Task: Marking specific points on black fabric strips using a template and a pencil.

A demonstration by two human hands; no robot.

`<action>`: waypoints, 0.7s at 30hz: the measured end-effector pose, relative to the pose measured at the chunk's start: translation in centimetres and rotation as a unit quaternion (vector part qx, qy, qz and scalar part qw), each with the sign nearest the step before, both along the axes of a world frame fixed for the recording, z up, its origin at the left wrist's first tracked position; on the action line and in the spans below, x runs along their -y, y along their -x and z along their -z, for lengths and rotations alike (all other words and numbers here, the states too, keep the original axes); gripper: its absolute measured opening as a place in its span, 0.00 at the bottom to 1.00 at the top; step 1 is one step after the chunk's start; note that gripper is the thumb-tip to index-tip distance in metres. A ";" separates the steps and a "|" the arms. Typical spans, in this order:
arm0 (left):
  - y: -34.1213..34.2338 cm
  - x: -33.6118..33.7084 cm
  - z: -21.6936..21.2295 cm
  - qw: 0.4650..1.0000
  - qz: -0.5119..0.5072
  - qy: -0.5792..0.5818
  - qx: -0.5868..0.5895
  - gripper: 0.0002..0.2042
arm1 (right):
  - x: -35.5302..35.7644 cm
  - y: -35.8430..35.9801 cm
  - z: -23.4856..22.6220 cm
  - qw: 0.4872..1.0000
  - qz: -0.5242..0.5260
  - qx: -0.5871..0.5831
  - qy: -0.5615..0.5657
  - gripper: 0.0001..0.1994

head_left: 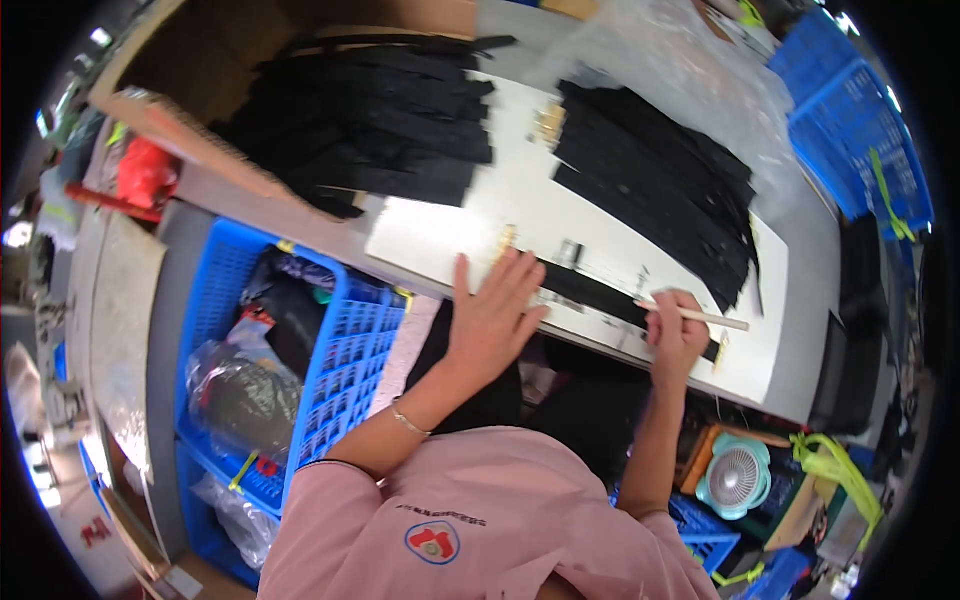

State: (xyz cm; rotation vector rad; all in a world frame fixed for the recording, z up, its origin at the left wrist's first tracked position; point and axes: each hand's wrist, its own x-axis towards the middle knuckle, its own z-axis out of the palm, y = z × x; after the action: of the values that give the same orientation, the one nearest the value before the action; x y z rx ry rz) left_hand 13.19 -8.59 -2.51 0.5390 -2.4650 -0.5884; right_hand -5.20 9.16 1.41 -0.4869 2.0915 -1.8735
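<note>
A narrow black fabric strip (597,292) lies across the white board (440,228) in front of me. My left hand (495,312) rests flat at the strip's left end, its fingers stretched out. In my right hand (678,330) is a slim pale pencil (715,319), pinched between the fingers, its left end over the strip. Dark markings show on the board around the strip. Behind it are two piles of black strips, a left pile (380,120) and a right pile (655,170).
A cardboard box (185,135) stands at the far left. Clear plastic sheeting (690,65) covers the back, beside a blue crate (855,130). Below the table's left edge sits a blue basket (345,350) of bagged items. A small pale green fan (735,475) is at lower right.
</note>
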 end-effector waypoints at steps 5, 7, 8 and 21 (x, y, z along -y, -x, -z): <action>0.4 -0.3 0.1 1.000 0.013 -0.003 0.007 0.25 | 4.1 -2.1 -0.7 0.994 -0.084 -0.068 0.019 0.05; 0.7 -0.5 0.1 1.000 0.012 -0.009 0.009 0.25 | 5.5 -1.9 -0.1 0.984 -0.094 -0.150 -0.010 0.05; 0.8 -0.6 0.1 1.000 0.006 0.002 0.012 0.24 | 6.2 -1.9 0.1 0.966 -0.113 -0.230 -0.030 0.05; 0.9 -0.9 0.2 1.000 -0.010 0.013 0.016 0.24 | 8.2 -2.2 1.8 0.966 -0.122 -0.218 -0.060 0.05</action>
State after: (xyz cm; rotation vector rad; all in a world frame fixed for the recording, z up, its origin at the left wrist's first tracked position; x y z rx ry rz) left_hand 12.27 -7.66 -2.67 0.5667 -2.4910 -0.5422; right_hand -2.96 1.00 -0.40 -1.1578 2.2600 -1.5938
